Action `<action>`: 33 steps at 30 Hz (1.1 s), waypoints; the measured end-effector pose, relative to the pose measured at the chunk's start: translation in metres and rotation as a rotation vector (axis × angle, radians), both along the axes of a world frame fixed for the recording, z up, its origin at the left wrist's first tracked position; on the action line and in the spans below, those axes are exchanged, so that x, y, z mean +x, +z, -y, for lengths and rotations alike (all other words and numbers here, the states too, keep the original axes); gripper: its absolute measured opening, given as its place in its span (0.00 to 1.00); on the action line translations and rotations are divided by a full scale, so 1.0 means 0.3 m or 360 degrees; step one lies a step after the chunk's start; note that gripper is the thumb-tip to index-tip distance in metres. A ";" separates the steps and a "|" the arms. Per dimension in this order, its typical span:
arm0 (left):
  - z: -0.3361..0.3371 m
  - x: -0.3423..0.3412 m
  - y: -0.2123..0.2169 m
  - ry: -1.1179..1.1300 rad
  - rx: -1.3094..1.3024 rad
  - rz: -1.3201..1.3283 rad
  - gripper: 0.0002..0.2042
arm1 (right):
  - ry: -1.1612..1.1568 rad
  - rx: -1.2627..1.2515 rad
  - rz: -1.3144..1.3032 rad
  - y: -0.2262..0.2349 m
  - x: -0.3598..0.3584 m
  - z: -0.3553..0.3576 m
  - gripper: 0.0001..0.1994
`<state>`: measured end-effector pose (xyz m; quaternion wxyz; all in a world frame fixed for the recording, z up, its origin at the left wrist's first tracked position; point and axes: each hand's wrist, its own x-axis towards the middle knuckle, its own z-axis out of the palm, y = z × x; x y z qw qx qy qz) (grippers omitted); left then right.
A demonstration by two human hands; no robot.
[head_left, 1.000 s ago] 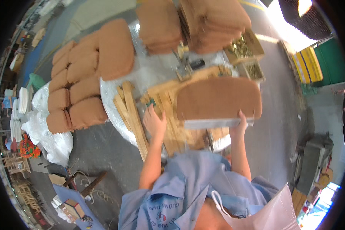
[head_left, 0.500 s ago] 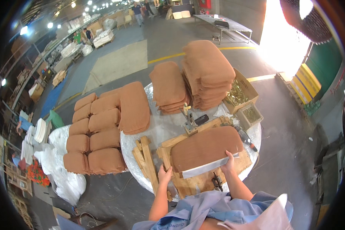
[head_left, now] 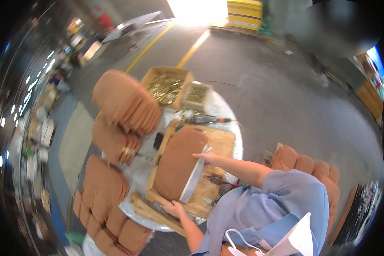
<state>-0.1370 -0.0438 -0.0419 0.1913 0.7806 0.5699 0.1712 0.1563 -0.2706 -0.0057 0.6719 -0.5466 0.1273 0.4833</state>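
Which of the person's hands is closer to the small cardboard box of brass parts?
The right hand. It rests on the far end of the brown cushion, toward the small box. The left hand grips the cushion's near end, farther from the box.

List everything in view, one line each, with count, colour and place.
Brown upholstered seat cushion: one, on the wooden frame, under both hands.
Wooden frame: one, pale, on the round table.
Round table: one, silvery, centre.
Stacks of brown cushions: several, left side of the table and floor.
Cardboard boxes of brass-coloured hardware: two, far edge of the table.
Power tool: one, dark, behind the frame.
Brown cushions on the floor: several, right.
Left hand: near end of the cushion.
Right hand: cushion's right edge.
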 end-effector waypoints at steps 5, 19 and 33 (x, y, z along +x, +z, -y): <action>0.439 0.194 0.101 -0.0111 0.0281 -0.0117 0.39 | -0.0571 0.0282 -0.0116 0.036 0.073 0.174 0.38; 0.664 1.088 0.247 -0.1537 0.0295 0.0049 0.23 | -0.0073 -0.0033 0.0316 -0.121 0.310 0.225 0.26; 0.446 1.274 0.247 -0.1884 0.0600 -0.0601 0.17 | 0.0884 -0.0662 0.2156 0.097 0.532 0.351 0.24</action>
